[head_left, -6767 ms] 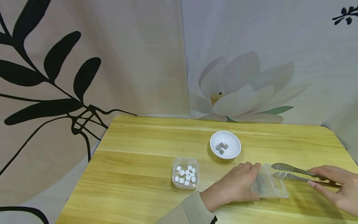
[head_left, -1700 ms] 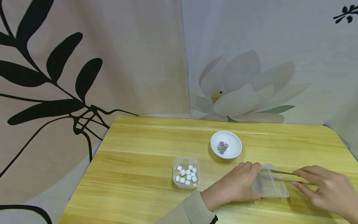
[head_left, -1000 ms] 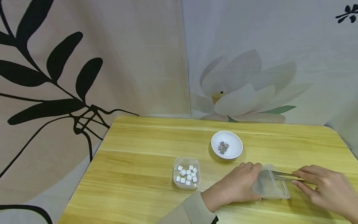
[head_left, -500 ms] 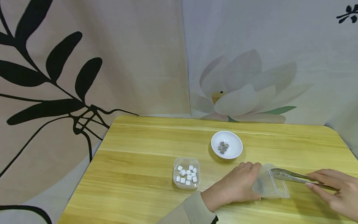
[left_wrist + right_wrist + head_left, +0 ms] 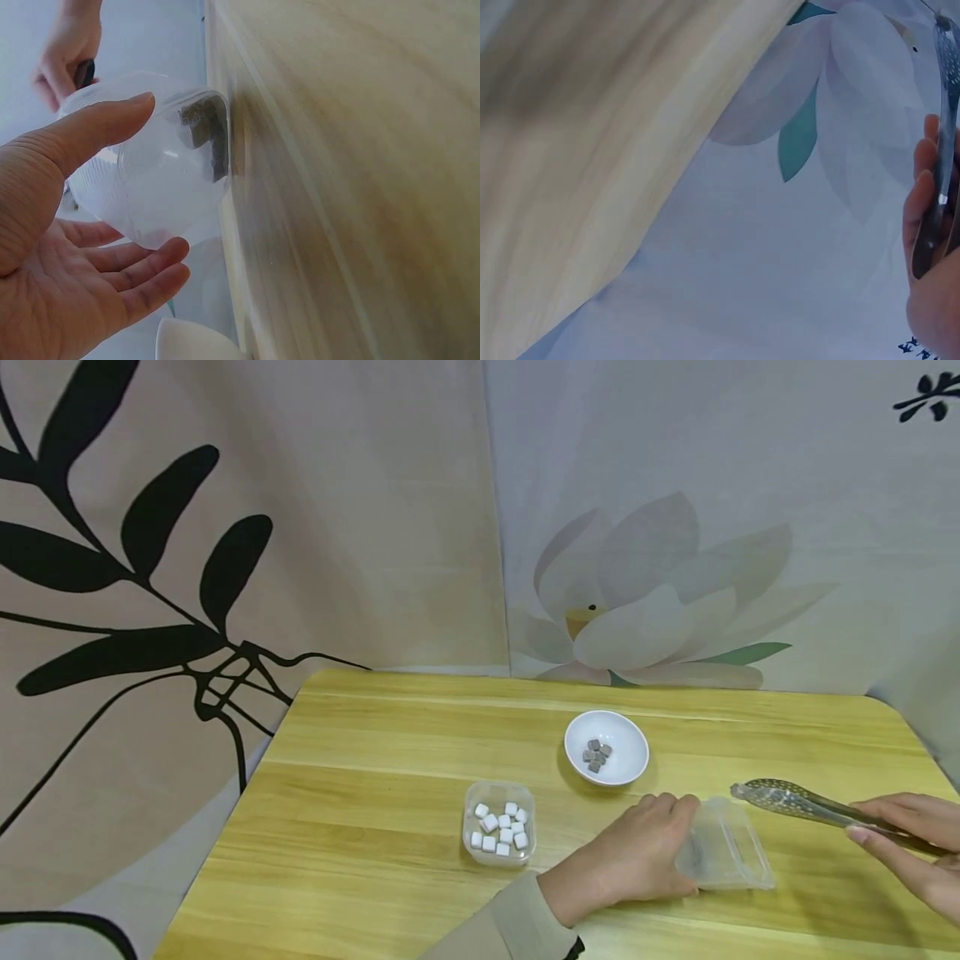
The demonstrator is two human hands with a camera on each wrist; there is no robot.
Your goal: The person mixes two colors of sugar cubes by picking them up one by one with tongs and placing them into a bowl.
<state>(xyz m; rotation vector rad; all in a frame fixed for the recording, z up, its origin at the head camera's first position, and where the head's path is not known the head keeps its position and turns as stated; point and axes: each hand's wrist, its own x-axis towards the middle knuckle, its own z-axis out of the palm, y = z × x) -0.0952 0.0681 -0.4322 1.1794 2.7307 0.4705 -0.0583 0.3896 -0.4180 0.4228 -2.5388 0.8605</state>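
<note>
My left hand point(image 5: 637, 847) grips the base of a clear plastic container point(image 5: 723, 852), which lies tipped on its side with its mouth to the right. Through its wall, the left wrist view shows dark grey cubes point(image 5: 199, 124) bunched near the table. My right hand point(image 5: 911, 839) holds perforated metal tongs point(image 5: 813, 808) above and right of the container's mouth. The tongs' tips are together, with a small greyish piece point(image 5: 738, 791) at their end. Behind the left hand, a white bowl point(image 5: 632, 760) contains several grey cubes point(image 5: 596, 755).
A second clear container point(image 5: 497, 789) with several white cubes point(image 5: 490, 822) stands left of the left hand. All of this is on a yellow wooden table point(image 5: 360, 827), backed by a printed curtain point(image 5: 405, 527) with leaves and a flower.
The tongs went into the container, then came out with tips together and rose to the right. The bowl has gained a grey cube since the earliest frame. The left hand stays put.
</note>
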